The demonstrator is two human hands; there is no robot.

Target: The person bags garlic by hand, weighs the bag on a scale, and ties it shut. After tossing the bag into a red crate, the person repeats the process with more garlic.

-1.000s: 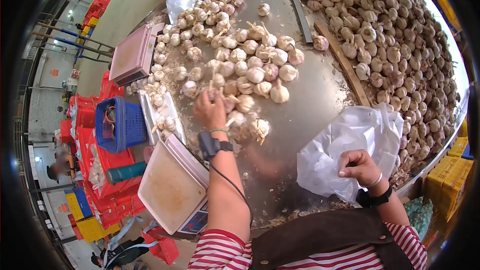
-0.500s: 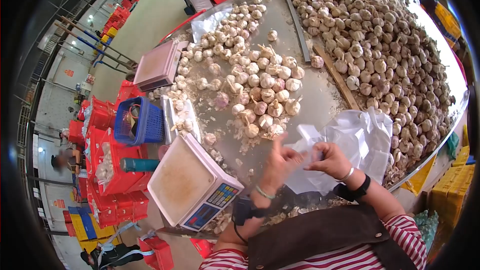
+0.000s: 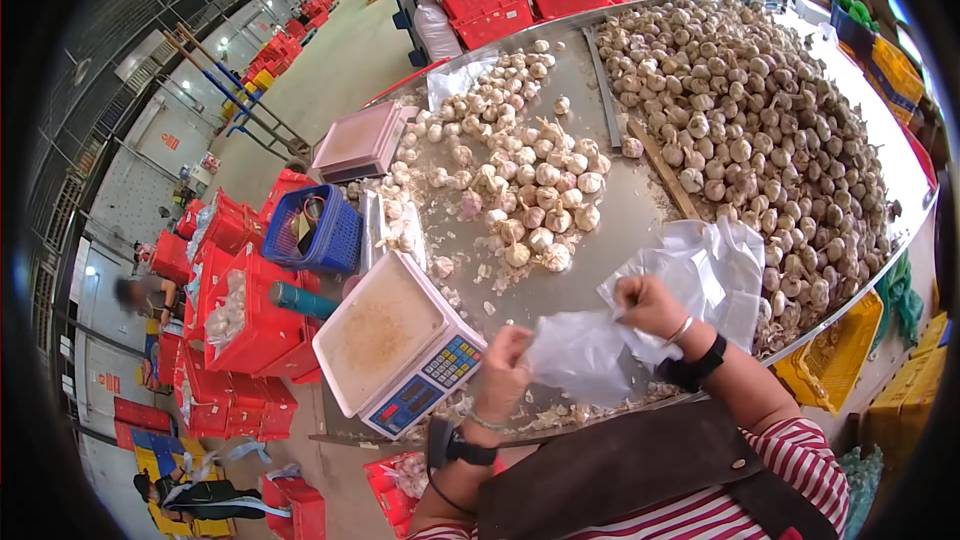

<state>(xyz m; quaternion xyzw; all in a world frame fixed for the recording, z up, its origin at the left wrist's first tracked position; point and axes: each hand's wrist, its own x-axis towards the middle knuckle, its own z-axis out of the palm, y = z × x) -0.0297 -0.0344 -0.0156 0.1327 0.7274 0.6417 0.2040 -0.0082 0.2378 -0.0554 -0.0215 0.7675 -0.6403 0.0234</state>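
Observation:
A thin clear plastic bag (image 3: 578,358) is stretched between my two hands, low over the front of the metal table. My left hand (image 3: 505,372) pinches its left edge, close to the keypad of the white scale (image 3: 385,335). At the bag's upper right, my right hand (image 3: 650,308) grips it with bent fingers. More white plastic bags (image 3: 705,275) lie in a loose stack just beyond my right hand. Beyond both hands sits a group of pale garlic bulbs (image 3: 545,180) among loose skins.
A large heap of garlic (image 3: 750,120) covers the right side, behind a wooden strip (image 3: 665,170) and a metal strip (image 3: 602,85). At left are a blue basket (image 3: 312,230), a second scale (image 3: 360,140), a teal bottle (image 3: 303,300) and red crates (image 3: 260,320). People stand at far left.
My hands have moved apart, my left hand to the left, and the bag is now spread between them. The whole view has shifted, with more of the background showing at the top.

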